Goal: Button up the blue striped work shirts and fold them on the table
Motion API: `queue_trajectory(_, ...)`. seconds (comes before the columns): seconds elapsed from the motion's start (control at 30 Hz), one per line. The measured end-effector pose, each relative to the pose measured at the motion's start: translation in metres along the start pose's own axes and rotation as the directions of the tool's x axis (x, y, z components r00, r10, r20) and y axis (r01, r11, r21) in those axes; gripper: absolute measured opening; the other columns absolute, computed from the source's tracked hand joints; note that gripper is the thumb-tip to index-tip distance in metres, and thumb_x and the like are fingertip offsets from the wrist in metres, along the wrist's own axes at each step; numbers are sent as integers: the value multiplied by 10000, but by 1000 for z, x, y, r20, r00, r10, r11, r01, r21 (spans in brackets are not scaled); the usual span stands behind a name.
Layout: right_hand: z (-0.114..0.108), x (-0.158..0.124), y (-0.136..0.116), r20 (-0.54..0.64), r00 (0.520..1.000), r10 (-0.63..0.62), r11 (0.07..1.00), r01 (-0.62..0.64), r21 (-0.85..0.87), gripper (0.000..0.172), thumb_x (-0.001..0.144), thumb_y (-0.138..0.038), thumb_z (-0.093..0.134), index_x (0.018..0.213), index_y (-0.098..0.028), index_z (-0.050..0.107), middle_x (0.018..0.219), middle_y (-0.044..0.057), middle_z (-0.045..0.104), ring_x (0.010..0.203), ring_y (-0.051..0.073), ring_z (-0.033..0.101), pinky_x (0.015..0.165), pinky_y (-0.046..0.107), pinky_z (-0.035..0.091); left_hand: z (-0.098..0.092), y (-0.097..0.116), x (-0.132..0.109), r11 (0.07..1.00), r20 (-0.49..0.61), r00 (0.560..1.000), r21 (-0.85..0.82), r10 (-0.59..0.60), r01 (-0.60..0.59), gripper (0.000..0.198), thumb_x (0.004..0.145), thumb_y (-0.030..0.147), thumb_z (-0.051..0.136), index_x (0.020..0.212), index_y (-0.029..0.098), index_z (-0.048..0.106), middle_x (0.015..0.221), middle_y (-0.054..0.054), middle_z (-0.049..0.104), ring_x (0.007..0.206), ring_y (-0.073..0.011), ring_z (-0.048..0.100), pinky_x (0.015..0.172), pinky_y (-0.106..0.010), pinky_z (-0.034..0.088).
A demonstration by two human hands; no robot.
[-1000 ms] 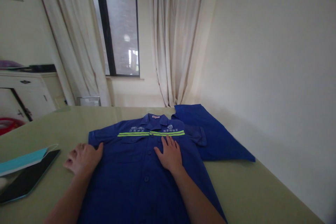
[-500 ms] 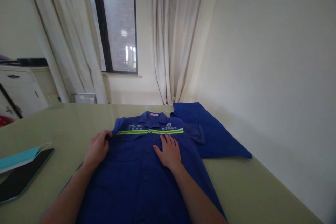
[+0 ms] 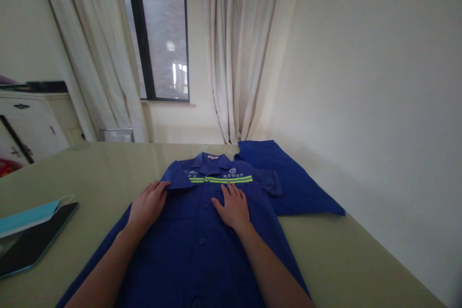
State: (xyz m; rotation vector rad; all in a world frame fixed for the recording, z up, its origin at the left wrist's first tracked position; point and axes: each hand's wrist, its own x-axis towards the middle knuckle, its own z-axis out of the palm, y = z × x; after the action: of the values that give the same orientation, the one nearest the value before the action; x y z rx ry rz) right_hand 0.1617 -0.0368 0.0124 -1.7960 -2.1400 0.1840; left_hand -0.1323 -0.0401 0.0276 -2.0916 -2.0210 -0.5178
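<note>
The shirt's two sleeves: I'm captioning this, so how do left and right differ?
The left sleeve is turned inward over the chest; the right sleeve points outward. The left sleeve covers part of the stripe; the right sleeve covers none. The left hand touches the left sleeve; no hand touches the right sleeve. Both are blue.

The bottom edge crops the work shirt [image 3: 197,231], whose folded sleeve [image 3: 177,178] hides some chest lettering [image 3: 192,173]. The collar label [image 3: 212,157] is too small to read.

Shirt [image 3: 166,260] matt cloth; tabletop [image 3: 332,260] smooth, faintly glossy; curtains [image 3: 241,48] matt cloth; buttons [image 3: 202,240] perhaps plastic.
</note>
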Motion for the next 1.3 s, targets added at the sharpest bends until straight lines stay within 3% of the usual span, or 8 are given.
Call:
queue_trajectory(0.27,0,2,0,-9,1000,-5,1000,5,6,707,985,-666,364,1526,-221,459,1624,110,367,1507,286,287,1205,475,193,-8,42,-4,981,-24,981,-25,192,-192,492,1006,412,414,1462,258,514,1481,-87,556,1353,-283,502,1169,-433,359)
queue_trajectory(0.5,1,1,1,-24,1000,-9,1000,9,3,714,988,-677,351,1521,-216,465,1630,115,355,1501,284,300,1204,470,198,9,23,-4,998,106,994,63,0,-7,422,1009,269,342,1270,205,667,1266,-123,684,1149,-304,629,980,-441,504)
queue_trajectory(0.63,1,1,1,-23,1000,-9,1000,9,2,708,987,-677,356,1517,-222,472,1624,115,366,1504,283,296,1205,467,194,0,22,1,997,1,997,-7,-80,80,442,1042,309,276,1238,218,662,1225,-101,706,1095,-271,663,960,-387,515)
queue_trajectory(0.73,1,1,2,-24,1000,-6,1000,6,1,702,985,-674,366,1516,-227,473,1624,117,367,1501,285,301,1203,469,196,-3,32,1,997,-9,1000,-74,-22,21,498,1055,425,251,1136,243,707,1193,-85,727,1108,-249,665,1017,-371,484)
queue_trajectory(1.0,-4,2,0,-158,987,43,996,-30,79,566,1018,-566,372,1402,-212,591,1526,109,505,1414,268,430,1164,397,289,36,38,-8,998,133,989,-43,60,-55,619,995,547,391,1530,241,450,1605,-80,431,1490,-282,380,1226,-493,267)
queue_trajectory(1.1,-19,7,12,-365,918,153,986,-115,124,501,1030,-462,356,1349,-175,614,1474,133,542,1371,268,455,1152,379,292,37,34,-7,998,160,986,-50,56,-49,630,1004,551,368,1547,237,423,1617,-71,408,1497,-275,367,1228,-496,270)
queue_trajectory(1.2,-39,14,44,-516,787,337,941,-266,209,515,1002,-432,395,1395,-140,555,1456,186,531,1352,328,453,1118,441,316,26,38,-6,997,128,989,-36,70,-66,582,1012,490,386,1524,226,463,1595,-86,443,1485,-267,390,1242,-494,241)
queue_trajectory(1.3,-53,21,86,-482,634,604,795,-432,427,650,916,-454,532,1452,-89,479,1464,252,499,1363,402,429,1093,493,342,13,55,-8,980,62,979,-64,195,-191,533,1005,471,427,1491,268,509,1589,-64,456,1505,-256,353,1278,-503,108)
